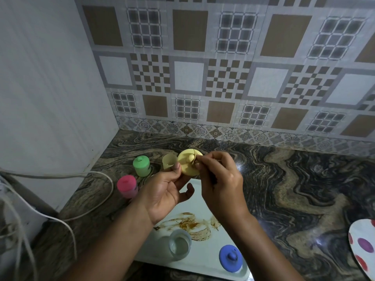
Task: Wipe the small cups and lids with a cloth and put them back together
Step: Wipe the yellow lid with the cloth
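A patterned tiled wall [223,67] rises behind a dark, swirled marble tabletop [294,189]. A white tray [205,258] lies on the tabletop's near edge, with a brown smear [188,224] across its middle. White cables [97,175] loop over the tabletop's left side.

Both hands are raised above the tray's far end. The left hand [164,191] is palm up, and its thumb and curled fingers grip a yellow lid [187,162] from the left and from behind. The lid's knobbed top faces the camera. The fingertips of the right hand [221,179] pinch the lid's right rim. No cloth can be made out between them.

A spotted plate [363,246] shows at the right edge. A blue lid [230,258] lies knob up on the tray's near right corner. A clear cup [178,246] stands open just to its left. A green cup [141,166] and a pink cup [127,186], both with their lids on, stand on the tabletop left of the hands. A pale yellow cup [169,162] without a lid shows just behind the left thumb. Whether it stands there or is held cannot be told.
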Tool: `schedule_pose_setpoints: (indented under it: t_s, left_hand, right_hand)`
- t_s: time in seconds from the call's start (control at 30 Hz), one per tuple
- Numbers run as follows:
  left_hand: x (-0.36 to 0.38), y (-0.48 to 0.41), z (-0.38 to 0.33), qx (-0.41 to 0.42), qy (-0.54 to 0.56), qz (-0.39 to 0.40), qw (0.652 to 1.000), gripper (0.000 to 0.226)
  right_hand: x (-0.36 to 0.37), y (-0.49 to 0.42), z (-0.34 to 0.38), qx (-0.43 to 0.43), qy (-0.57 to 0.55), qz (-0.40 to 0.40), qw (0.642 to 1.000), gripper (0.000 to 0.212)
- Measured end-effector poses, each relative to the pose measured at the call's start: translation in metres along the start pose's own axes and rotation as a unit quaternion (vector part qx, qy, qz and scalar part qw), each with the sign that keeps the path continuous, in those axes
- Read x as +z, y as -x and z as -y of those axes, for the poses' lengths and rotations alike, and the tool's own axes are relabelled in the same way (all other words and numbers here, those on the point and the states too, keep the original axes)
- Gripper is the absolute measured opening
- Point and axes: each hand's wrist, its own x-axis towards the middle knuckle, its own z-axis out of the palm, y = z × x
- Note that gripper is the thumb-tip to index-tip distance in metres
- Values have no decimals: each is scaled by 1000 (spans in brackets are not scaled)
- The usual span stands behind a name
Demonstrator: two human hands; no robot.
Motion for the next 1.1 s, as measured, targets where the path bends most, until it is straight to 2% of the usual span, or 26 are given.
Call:
schedule_pose_setpoints:
  t_s: [0.13, 0.4, 0.57, 0.7, 0.93, 1.1]
  left_hand:
    - [-2, -1, 1, 5, 10, -14, 1000, 22]
    - [-2, 1, -13, -25, -113, -18, 993, 31]
    - [-4, 0, -10, -32, -45, 1, 998, 24]
    - [-3, -3, -8, -9, 1, 4, 1000, 18]
    - [-7, -3, -6, 8, -16, 2, 1000, 22]
    - [-5, -5, -6, 29, -25, -21, 999, 17]
  right_hand:
    - [2, 9, 5, -12, -3, 29, 999, 16]
    - [-3, 9, 0, -17, -1, 20, 1000, 12]
    - [-7, -9, -8, -2, 10, -14, 1000, 13]
    - [-4, -3, 4, -31, 2, 27, 999, 11]
    - [-2, -5, -4, 2, 2, 3, 1000, 11]
    - [0, -6, 0, 41, -7, -8, 999, 8]
